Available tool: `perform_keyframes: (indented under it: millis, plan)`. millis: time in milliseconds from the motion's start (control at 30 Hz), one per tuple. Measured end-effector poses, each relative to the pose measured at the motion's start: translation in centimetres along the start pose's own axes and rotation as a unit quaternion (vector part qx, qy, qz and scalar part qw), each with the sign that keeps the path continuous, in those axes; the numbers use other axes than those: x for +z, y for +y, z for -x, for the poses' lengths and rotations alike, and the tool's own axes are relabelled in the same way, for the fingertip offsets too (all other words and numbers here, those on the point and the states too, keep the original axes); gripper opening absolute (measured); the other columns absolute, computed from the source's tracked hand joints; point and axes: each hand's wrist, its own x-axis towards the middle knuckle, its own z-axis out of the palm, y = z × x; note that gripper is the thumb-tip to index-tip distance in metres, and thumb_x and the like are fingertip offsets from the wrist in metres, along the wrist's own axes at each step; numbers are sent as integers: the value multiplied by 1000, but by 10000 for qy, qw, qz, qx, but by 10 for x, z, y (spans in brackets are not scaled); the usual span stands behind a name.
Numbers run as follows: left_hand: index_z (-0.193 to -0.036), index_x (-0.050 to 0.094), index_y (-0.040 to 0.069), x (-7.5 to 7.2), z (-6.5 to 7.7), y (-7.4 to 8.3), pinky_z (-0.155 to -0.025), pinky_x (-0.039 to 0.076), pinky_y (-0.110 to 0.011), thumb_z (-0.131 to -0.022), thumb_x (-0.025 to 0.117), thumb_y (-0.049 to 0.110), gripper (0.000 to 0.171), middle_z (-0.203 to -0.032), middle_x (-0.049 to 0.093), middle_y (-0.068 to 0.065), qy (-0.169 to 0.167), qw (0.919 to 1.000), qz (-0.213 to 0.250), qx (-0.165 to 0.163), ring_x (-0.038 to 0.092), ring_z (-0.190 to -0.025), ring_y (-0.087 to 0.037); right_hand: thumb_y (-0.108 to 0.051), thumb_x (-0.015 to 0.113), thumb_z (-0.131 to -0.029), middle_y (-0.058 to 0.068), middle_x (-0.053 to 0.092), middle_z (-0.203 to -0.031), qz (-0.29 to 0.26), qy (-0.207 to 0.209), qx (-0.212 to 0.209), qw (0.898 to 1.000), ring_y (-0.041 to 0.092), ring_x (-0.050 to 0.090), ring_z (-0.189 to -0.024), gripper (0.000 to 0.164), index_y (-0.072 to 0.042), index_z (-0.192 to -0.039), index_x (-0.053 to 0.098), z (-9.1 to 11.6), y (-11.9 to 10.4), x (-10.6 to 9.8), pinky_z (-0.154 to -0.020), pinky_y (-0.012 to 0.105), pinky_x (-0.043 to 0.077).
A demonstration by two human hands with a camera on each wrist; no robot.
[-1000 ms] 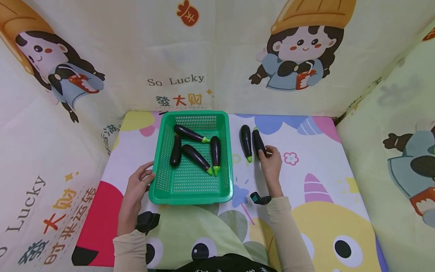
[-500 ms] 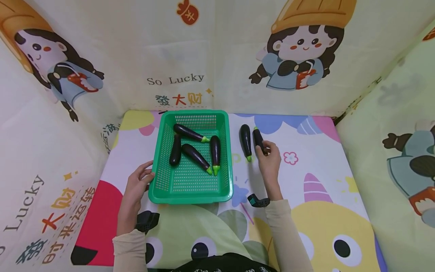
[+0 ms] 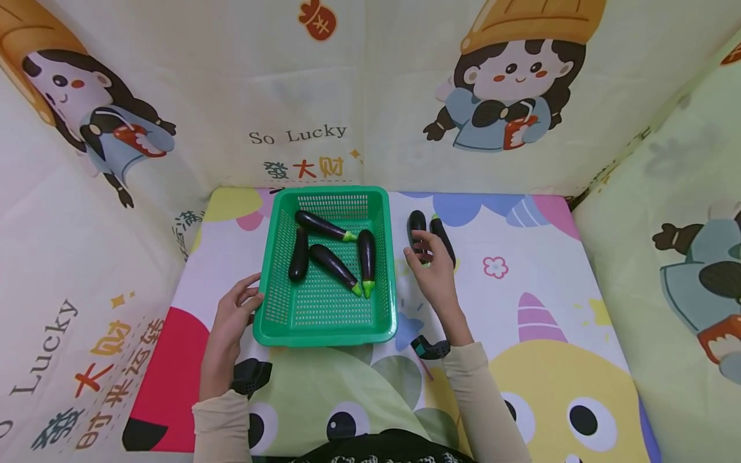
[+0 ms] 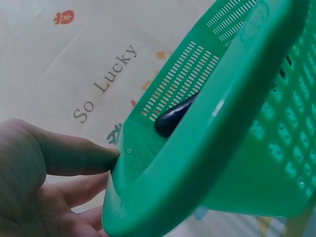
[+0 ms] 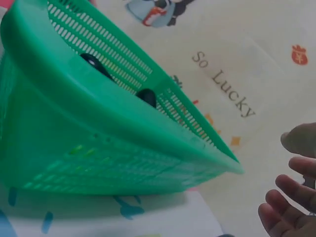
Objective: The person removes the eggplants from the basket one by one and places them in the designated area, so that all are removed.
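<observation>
A green plastic basket (image 3: 325, 339) stands on the table with several dark purple eggplants (image 3: 336, 269) in it. My left hand (image 3: 227, 328) pinches its left rim, the thumb on the edge and the fingers under it in the left wrist view. Two more eggplants lie to the right of the basket. Over the nearer one (image 3: 415, 220) is my right hand (image 3: 437, 273), partly covering it, with thumb and fingers apart and nothing held. The farther one (image 3: 444, 239) lies just beside that hand. Whether the right fingertips touch an eggplant cannot be told.
A patterned cloth (image 3: 556, 399) covers the table. Printed fabric walls (image 3: 393, 96) rise at the back and both sides. Black wrist cameras, one (image 3: 431, 348) at the right and one (image 3: 252, 377) at the left, sit on the wrists.
My right hand has let go of the farther loose eggplant and shifted left over the nearer one. The left hand and the basket have stayed in place.
</observation>
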Motion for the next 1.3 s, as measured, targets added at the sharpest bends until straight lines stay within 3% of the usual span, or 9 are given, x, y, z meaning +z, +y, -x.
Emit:
perform_keyframes:
  millis: [233, 433, 533, 667, 767, 1000, 1300]
  plan:
    - [-165, 31, 24, -1, -1, 0, -86, 54, -19, -109, 53, 32, 61, -150, 49, -11, 7, 10000, 18, 44, 56, -111, -11, -14, 70, -100, 14, 62, -135, 688, -316, -499, 9959, 33, 60, -118, 43, -7, -141, 59, 1, -20, 12, -100, 52, 53]
    - [-165, 31, 23, -1, -2, 1, -85, 54, -18, -109, 53, 31, 61, -148, 49, -11, 12, 10000, 25, 10, 56, -109, -11, -19, 70, -100, 11, 62, -138, 972, -702, -650, 9906, 32, 61, -121, 45, -9, -142, 58, -3, -37, 27, -101, 48, 55]
    - [-165, 31, 23, -1, -2, 1, -85, 54, -18, -109, 53, 32, 61, -148, 50, -11, -12, 10000, 28, 35, 57, -108, -10, -22, 70, -101, 14, 62, -139, 816, -1028, -589, 9896, 37, 61, -122, 46, -8, -143, 58, -8, -44, 34, -101, 52, 54]
    - [-165, 31, 24, -1, -1, 1, -87, 53, -19, -109, 53, 33, 61, -150, 49, -11, -26, 10000, 39, -22, 56, -111, -10, -24, 68, -102, 18, 60, -142, 271, -1684, -176, 9852, 42, 60, -126, 48, -6, -145, 55, -15, -53, 42, -105, 57, 52]
    - [-165, 30, 25, -1, -1, 0, -89, 53, -19, -109, 54, 34, 62, -151, 49, -10, -33, 10000, 59, -65, 55, -113, -11, -24, 66, -103, 16, 60, -144, 61, -2133, 218, 9767, 40, 59, -130, 48, -8, -146, 54, -21, -57, 50, -108, 53, 51]
    - [-166, 29, 27, -1, -1, -2, -91, 52, -19, -107, 55, 37, 65, -153, 47, -9, -41, 9999, 88, -74, 53, -120, -15, -26, 65, -104, 17, 58, -148, 387, -2734, 842, 9574, 37, 61, -131, 48, -7, -147, 54, -33, -61, 73, -103, 49, 54]
    - [-165, 30, 25, -2, 1, -1, -86, 53, -18, -108, 54, 33, 62, -148, 51, -8, -73, 9999, 111, 2, 54, -113, -11, -29, 64, -104, 21, 58, -148, 1355, -3648, 1207, 9132, 35, 59, -135, 56, -2, -151, 49, -45, -59, 99, -108, 47, 52]
